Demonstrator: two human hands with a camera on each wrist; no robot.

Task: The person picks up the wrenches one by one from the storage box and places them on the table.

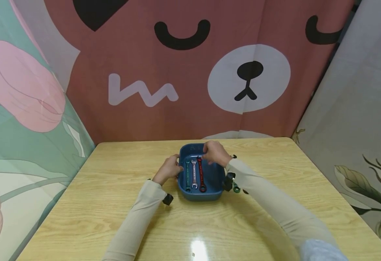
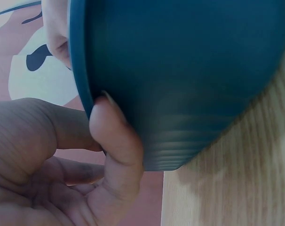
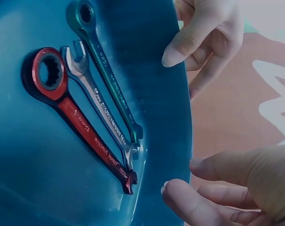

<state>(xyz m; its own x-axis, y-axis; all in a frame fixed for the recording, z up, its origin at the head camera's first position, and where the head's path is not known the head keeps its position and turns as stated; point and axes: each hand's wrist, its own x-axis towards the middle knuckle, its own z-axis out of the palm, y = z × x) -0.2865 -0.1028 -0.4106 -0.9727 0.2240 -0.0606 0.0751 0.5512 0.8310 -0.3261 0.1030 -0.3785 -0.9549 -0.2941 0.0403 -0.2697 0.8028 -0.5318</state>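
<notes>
A blue plastic bin stands on the table. Inside it a green wrench, a silver wrench and a red wrench lie side by side. My left hand pinches the bin's left rim; the left wrist view shows the thumb on one side of the wall and fingers on the other. Over the bin's far end, my right hand hovers close to the red wrench's upper end. In the right wrist view its fingertips are slightly apart by the rim, with nothing between them.
Another green wrench lies right of the bin, partly hidden by the right wrist camera and sleeve. A dark tool end shows past the right wrist. Printed curtains hang behind the wooden table and at both sides.
</notes>
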